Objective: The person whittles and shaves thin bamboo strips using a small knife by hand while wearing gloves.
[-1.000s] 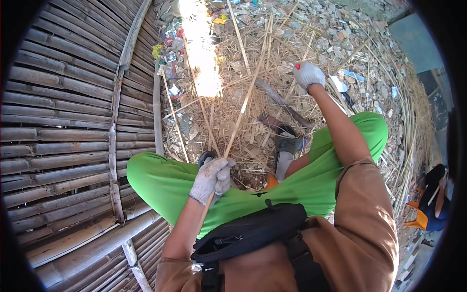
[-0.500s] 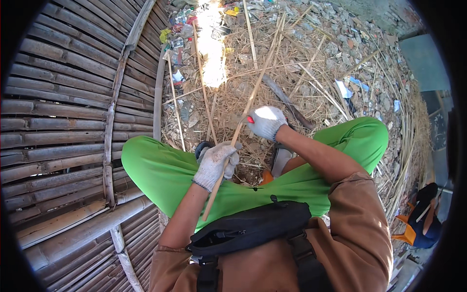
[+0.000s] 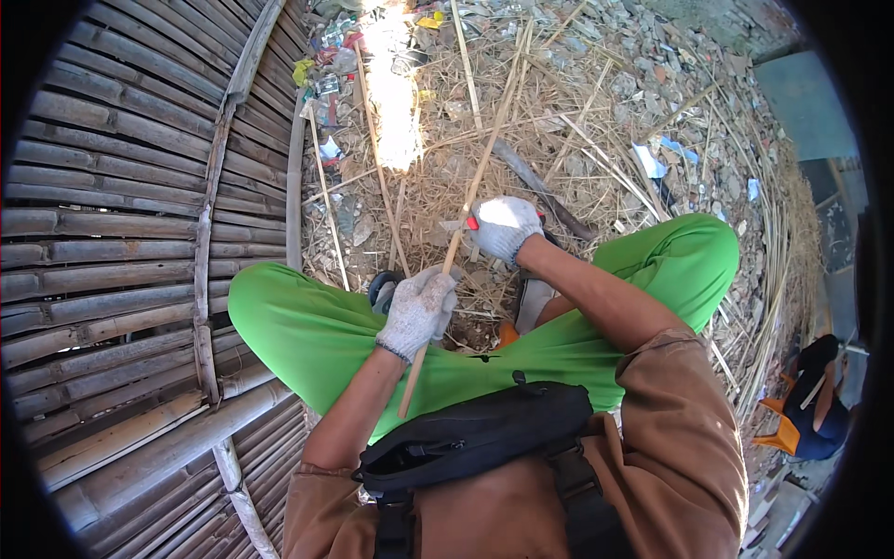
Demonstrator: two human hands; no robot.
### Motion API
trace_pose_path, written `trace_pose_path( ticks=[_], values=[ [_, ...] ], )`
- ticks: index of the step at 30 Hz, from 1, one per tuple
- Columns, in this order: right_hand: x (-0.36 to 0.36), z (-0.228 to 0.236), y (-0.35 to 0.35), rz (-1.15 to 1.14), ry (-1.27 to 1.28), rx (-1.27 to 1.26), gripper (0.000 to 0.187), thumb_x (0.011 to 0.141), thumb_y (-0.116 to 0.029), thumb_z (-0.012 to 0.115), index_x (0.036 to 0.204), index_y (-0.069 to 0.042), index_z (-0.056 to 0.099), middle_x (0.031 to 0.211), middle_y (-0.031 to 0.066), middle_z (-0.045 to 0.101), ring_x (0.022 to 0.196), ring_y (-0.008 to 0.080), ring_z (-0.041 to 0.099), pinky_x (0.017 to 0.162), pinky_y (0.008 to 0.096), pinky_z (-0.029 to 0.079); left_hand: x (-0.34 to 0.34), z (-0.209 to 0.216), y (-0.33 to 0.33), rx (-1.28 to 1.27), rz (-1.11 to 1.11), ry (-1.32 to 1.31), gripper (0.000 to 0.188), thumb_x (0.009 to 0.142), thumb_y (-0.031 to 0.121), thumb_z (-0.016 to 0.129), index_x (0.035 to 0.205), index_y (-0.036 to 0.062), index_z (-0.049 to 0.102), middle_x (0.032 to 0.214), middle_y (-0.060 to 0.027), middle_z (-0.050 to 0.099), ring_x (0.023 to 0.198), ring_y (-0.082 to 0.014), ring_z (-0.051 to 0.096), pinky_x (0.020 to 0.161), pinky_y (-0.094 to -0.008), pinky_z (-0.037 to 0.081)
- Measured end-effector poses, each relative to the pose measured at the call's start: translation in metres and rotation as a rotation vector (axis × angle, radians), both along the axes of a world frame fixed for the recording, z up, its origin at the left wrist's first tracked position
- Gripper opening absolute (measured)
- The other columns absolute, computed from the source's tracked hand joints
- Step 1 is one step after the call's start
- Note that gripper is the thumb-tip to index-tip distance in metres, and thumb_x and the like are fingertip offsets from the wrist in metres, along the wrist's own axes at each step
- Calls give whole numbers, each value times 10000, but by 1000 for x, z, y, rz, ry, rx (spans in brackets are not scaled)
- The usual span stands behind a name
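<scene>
A long, thin bamboo strip (image 3: pixel 480 172) slants from over my lap to the littered ground ahead. My left hand (image 3: pixel 419 312), in a whitish knit glove, is closed around its lower part. My right hand (image 3: pixel 507 226), gloved alike, is closed farther up, beside the strip. It grips a red-handled tool (image 3: pixel 472 224) that shows only as a red bit by the thumb, at the strip's edge; its working end is too small to make out. The strip's near end sticks out below my left hand, over my green trousers (image 3: pixel 307 326).
A bamboo slat wall (image 3: pixel 121 224) stands close on my left. Loose bamboo strips (image 3: pixel 375 158), straw, a dark stick (image 3: pixel 545 191) and scraps of litter cover the ground ahead. A black waist bag (image 3: pixel 480 429) lies across my lap. At far right a person (image 3: pixel 819 401) sits on an orange chair (image 3: pixel 778 430).
My left hand and the strip's near end have shifted slightly to the right and up. The right hand stays beside the strip with the red-handled tool. The whole view has shifted a little.
</scene>
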State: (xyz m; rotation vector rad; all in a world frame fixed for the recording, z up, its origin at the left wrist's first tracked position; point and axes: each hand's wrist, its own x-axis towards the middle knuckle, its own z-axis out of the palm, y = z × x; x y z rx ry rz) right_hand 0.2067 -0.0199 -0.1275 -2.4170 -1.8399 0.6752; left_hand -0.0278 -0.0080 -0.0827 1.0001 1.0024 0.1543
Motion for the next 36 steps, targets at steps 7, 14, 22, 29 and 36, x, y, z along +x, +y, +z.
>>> trace_pose_path(
  ticks=[7, 14, 22, 29, 36],
  values=[
    [223, 1, -7, -652, -212, 88, 500, 997, -442, 553, 1127, -32, 806, 1169, 277, 767, 1109, 413, 760, 944, 525, 612, -52, 19, 0, -44, 13, -89, 292, 1107, 211, 581, 1286, -2, 668, 679, 9, 567, 439, -100, 471, 382, -270, 362],
    [58, -5, 9, -218, 105, 80, 405, 990, -446, 538, 1054, -133, 787, 1080, 211, 781, 1012, 433, 749, 934, 542, 586, -20, -6, 16, -469, 229, -378, 353, 1132, 257, 549, 1241, -60, 662, 677, 10, 533, 441, -122, 435, 395, -297, 365],
    [-19, -6, 6, 38, 168, 26, 353, 968, -411, 612, 1023, -107, 783, 976, 200, 782, 939, 418, 760, 884, 543, 597, -25, -6, 8, -536, 262, -405, 342, 1138, 261, 538, 1231, -45, 662, 669, 25, 499, 448, -109, 414, 409, -289, 357],
    [-14, -2, 22, 73, 75, -30, 380, 985, -417, 589, 1056, -102, 790, 1036, 200, 791, 994, 401, 766, 899, 534, 598, -25, -7, 4, -411, 240, -315, 327, 1134, 260, 552, 1214, -37, 660, 658, 14, 518, 429, -115, 428, 398, -291, 359],
    [131, -1, 23, -476, -146, 50, 486, 1016, -501, 547, 975, -77, 780, 1040, 238, 783, 1001, 409, 763, 913, 535, 600, -42, 2, -5, -398, 195, -238, 325, 1139, 248, 540, 1228, -36, 670, 636, 11, 520, 400, -123, 431, 381, -306, 363]
  ],
)
